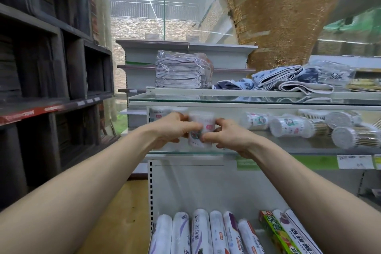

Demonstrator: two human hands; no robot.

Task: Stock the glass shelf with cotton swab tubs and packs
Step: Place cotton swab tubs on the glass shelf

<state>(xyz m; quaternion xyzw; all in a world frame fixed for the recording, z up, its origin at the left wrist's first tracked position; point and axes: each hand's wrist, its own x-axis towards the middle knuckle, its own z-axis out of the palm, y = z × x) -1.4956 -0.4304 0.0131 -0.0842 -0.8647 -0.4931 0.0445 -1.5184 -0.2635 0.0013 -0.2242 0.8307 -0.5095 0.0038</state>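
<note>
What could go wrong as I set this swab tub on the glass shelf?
The tub, gripped by left hand and right hand, is close to the front edge of the glass shelf; let go there, it might tip off. The tubs lying on their sides to the right look free to roll if nudged.

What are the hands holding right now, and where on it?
One upright cotton swab tub, by its sides: the left hand grips its left side, the right hand pinches its right side.
</note>
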